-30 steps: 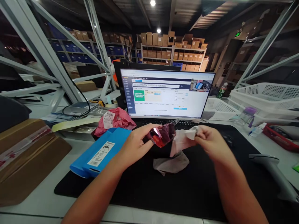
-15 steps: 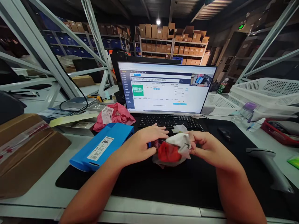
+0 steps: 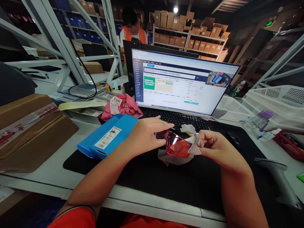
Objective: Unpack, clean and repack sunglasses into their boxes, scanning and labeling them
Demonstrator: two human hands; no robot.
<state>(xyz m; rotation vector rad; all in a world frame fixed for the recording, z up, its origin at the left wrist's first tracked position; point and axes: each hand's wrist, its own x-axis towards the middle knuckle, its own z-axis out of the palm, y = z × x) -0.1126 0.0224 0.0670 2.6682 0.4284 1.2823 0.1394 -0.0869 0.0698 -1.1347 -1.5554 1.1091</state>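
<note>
Over the black desk mat, my left hand (image 3: 148, 136) grips the dark edge of a pair of red-lensed sunglasses (image 3: 177, 145) between thumb and fingers. My right hand (image 3: 217, 148) pinches a pale grey cloth (image 3: 195, 144) at the right end of the lens. Soft pale fabric hangs under the glasses, and whether it belongs to the same cloth I cannot tell. Beside my left forearm lies a blue box (image 3: 125, 122) whose white label shows a picture of glasses.
A monitor (image 3: 171, 87) and black keyboard (image 3: 163, 116) stand behind my hands. Left are a crumpled pink bag (image 3: 129, 107) and brown carton (image 3: 28, 152). Right are a mouse (image 3: 234, 139), barcode scanner (image 3: 277, 177) and white baskets (image 3: 280, 98). A person in an orange vest (image 3: 141, 36) is beyond the monitor.
The red lens is more uncovered and tilted, with the cloth drawn to its right end. My view has shifted, and a person now shows behind the monitor.
</note>
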